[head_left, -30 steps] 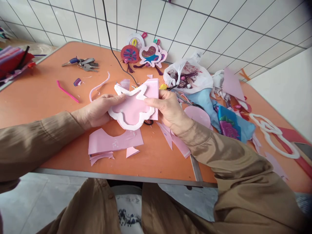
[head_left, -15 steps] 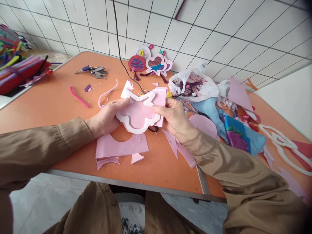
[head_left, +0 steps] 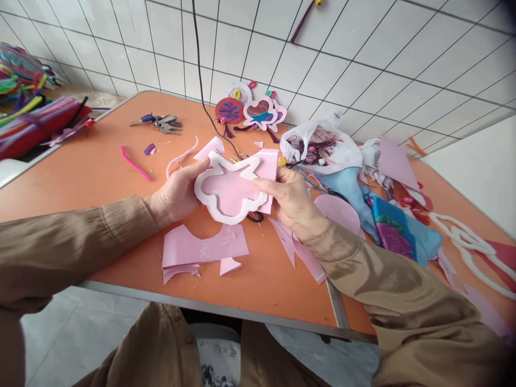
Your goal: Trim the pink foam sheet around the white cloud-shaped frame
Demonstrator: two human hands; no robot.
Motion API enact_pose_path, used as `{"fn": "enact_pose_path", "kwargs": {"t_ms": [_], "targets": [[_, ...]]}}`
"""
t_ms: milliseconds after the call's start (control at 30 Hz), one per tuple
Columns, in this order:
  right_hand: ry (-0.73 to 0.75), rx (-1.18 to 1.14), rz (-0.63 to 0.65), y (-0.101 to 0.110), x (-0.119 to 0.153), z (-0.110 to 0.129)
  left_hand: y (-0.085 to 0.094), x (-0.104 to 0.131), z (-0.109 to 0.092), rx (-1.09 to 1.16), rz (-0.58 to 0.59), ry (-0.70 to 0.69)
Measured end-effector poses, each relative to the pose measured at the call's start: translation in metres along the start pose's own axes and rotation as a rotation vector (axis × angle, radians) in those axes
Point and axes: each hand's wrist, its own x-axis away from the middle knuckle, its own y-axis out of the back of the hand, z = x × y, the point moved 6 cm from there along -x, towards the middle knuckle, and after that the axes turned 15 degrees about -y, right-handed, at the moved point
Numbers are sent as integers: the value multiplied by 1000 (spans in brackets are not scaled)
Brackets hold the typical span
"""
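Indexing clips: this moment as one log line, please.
left hand: holds white frame | right hand: holds frame, pink sheet | beyond: keys, bag

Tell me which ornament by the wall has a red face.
The round front ornament, leftmost in the group: its face is red, whereas the round one behind it and the scalloped ones have pale borders.

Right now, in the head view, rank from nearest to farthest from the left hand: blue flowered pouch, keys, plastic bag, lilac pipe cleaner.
From the left hand:
1. Lilac pipe cleaner, just beyond it
2. Keys, farther back, slightly left
3. Plastic bag, to the right, by the wall
4. Blue flowered pouch, far right
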Motion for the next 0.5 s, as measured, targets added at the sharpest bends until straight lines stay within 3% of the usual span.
{"fn": "enact_pose_path", "kwargs": {"t_ms": [300, 500], "targets": [[-12, 34, 40, -4, 1, -1, 4, -3, -6, 54, -114, -23], [3, -16, 0, -1, -1, -1, 8, -5, -3, 30, -197, -46]]}}
